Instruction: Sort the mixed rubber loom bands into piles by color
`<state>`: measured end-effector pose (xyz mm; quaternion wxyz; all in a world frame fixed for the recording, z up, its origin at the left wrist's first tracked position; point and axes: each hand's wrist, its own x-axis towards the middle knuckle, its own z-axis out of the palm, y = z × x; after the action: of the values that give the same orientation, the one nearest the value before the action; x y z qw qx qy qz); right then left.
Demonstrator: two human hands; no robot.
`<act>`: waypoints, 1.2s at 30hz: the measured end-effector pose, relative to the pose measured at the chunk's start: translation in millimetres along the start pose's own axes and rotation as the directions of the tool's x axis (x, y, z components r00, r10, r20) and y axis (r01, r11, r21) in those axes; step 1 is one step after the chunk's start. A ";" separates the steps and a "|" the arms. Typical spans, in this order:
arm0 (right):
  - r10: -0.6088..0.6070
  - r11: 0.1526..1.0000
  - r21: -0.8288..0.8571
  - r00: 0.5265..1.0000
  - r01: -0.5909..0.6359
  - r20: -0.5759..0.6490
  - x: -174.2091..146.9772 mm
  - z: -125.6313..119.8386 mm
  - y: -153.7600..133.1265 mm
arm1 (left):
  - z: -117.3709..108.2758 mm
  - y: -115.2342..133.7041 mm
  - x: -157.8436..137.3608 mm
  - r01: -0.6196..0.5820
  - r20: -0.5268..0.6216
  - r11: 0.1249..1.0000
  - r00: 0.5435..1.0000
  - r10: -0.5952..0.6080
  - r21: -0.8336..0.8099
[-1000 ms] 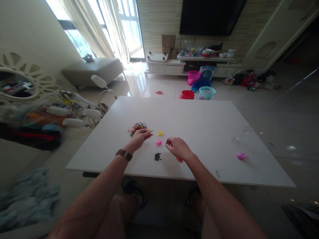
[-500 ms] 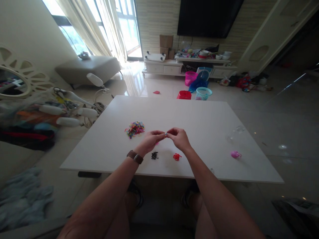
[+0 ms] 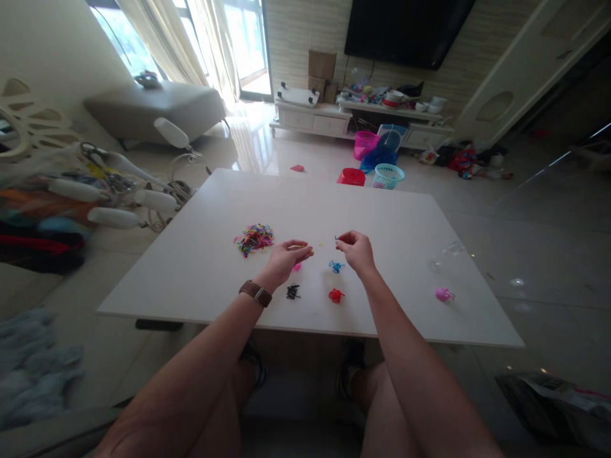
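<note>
My left hand (image 3: 287, 256) is closed, palm inward, with bits of yellowish rubber bands showing at its fingers. It hovers between a mixed pile of coloured rubber bands (image 3: 256, 240) and a small blue pile (image 3: 336, 266). My right hand (image 3: 356, 248) pinches a small dark rubber band (image 3: 336, 238) between thumb and fingertips, just above the blue pile. Nearer me lie a black pile (image 3: 293, 292) and a red pile (image 3: 337, 296). Pink bands (image 3: 296, 267) show partly from behind my left hand. A tiny yellow piece (image 3: 321, 245) lies between the hands.
The white table (image 3: 191, 280) spans the area before me. At its right are a pink round object (image 3: 443, 294) and clear transparent items (image 3: 453, 248). Beyond the far edge stand a red stool or bucket (image 3: 352, 177) and a light-blue basket (image 3: 388, 176). A lamp (image 3: 155, 200) is at the left.
My hands, earlier together at the fingertips, have moved apart. The right one has shifted right with a dark band, and the blue pile now shows between them. The view has tilted slightly.
</note>
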<state>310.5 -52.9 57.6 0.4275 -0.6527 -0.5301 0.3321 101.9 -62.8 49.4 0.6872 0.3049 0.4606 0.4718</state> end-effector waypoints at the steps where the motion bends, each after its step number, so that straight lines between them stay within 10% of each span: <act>1: 0.003 0.993 -0.117 1.000 -0.002 0.008 4.0 -3.6 4.5 | -2.1 -0.6 1.2 0.000 -0.009 1.000 1.000 0.000 -0.001; 5: 0.069 0.865 -0.502 0.992 -0.008 0.104 13.1 -10.4 24.6 | -9.1 -3.2 7.7 0.024 -0.041 0.999 0.999 -0.025 -0.027; 13: 0.153 0.780 -0.626 0.974 -0.015 0.168 8.3 -6.1 38.8 | 0.8 -6.5 6.6 0.054 0.020 0.997 0.998 -0.053 -0.062; 23: -0.200 0.978 0.022 0.904 0.208 0.378 -19.8 12.4 -15.1 | 9.9 -18.4 9.7 0.034 0.045 0.998 0.998 -0.032 -0.043; 36: -0.242 0.965 -0.081 0.965 0.250 0.099 -10.5 2.4 -15.0 | 15.2 -11.8 12.8 0.006 0.026 0.998 1.000 -0.005 -0.060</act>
<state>300.0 -61.6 70.1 0.4110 -0.5856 -0.6402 0.2797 121.9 -55.1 40.8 0.7033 0.2891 0.4380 0.4795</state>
